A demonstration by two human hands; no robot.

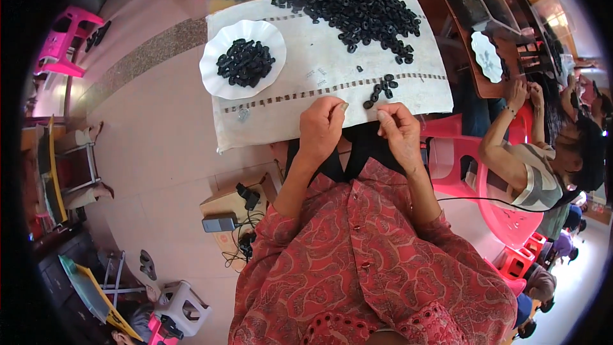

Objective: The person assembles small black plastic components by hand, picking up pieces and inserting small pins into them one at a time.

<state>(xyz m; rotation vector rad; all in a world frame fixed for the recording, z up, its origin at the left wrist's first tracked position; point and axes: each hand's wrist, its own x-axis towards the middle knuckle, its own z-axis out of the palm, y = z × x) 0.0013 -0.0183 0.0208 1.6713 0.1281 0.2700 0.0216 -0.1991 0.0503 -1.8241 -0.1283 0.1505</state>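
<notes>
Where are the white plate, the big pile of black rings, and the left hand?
white plate (215,80): head view, bare scalloped rim at its lower left.
big pile of black rings (354,3): head view, middle of the heap.
left hand (321,124): head view, back of the hand.

Lying on matt woven white sack cloth (383,83): dull black rubbery rings (357,3); sitting beside: glossy white plastic plate (214,80).

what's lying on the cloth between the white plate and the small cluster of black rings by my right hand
Only bare white cloth with a dotted stripe lies between the white plate and the small cluster of black rings, in the head view.
</notes>
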